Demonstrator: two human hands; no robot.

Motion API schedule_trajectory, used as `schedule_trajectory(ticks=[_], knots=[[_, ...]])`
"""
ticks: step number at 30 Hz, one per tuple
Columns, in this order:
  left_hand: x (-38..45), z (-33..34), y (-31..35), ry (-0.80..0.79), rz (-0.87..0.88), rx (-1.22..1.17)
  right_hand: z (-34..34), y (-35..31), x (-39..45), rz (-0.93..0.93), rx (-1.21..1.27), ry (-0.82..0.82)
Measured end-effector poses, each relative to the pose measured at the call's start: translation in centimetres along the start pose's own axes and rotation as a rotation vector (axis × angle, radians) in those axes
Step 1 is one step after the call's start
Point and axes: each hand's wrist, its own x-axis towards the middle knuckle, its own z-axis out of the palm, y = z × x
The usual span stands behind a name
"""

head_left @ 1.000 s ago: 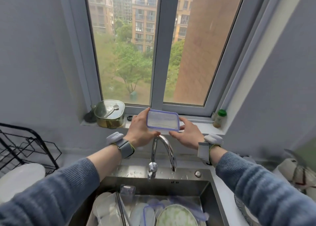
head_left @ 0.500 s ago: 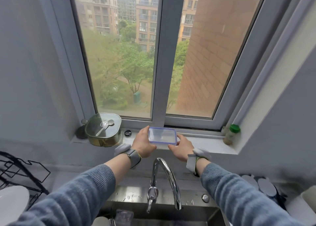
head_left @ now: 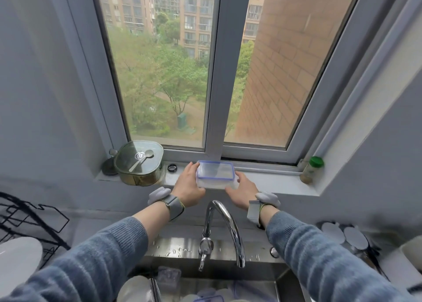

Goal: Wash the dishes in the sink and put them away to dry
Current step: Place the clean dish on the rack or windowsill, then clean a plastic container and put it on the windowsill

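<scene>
Hands, both up at the window: left hand (head_left: 187, 185) and right hand (head_left: 241, 193) grip opposite short ends of one clear rectangular plastic container with a purple-rimmed lid (head_left: 215, 174), fingers curled round its sides. Container: on or just above the grey windowsill (head_left: 274, 180), near its front edge; contact cannot be told. Left of it, a small black ring (head_left: 172, 168), then a gold-green lidded tin (head_left: 138, 163) with a metal spoon (head_left: 141, 159) on top. Far right, a green-capped jar (head_left: 312, 169). Below, a chrome tap (head_left: 222, 231) over the steel sink (head_left: 228, 251) holding more dishes. Risk, as judged: the container, wet and close to the edge, may slide off into the sink on release; a leftward nudge would knock the ring.
</scene>
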Motion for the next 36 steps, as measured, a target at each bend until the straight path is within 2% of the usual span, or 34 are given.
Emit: schedule_trajectory(ticks=[4, 7, 10, 13, 19, 26, 32, 36], knots=[[-5.3, -1.1, -0.1, 0.056, 0.058, 0.016, -0.2, -0.6, -3.7, -0.112, 0.022, 0.119], [-11.5, -1.4, -1.2, 0.085, 0.088, 0.006, 0.7, -0.8, -8.8, -0.306, 0.064, 0.205], [-16.6, -1.0, -3.2, 0.075, 0.086, 0.006, 2.3, -0.2, -13.6, -0.468, 0.054, 0.195], [-20.9, -0.3, -5.4, 0.042, 0.067, 0.026, 4.8, 1.6, -17.6, -0.526, 0.025, 0.149], [-28.6, 3.0, -10.4, -0.128, -0.093, 0.095, 11.2, 7.7, -24.1, -0.337, -0.190, -0.219], [-34.8, 6.9, -14.7, -0.378, -0.355, 0.193, 15.7, 13.5, -27.8, -0.141, -0.397, -0.541], [-37.3, 8.1, -16.5, -0.396, -0.465, 0.190, 18.6, 16.5, -29.3, -0.050, -0.421, -0.653], [-37.6, 8.3, -17.2, -0.390, -0.500, 0.176, 20.6, 17.7, -29.9, -0.035, -0.553, -0.642]])
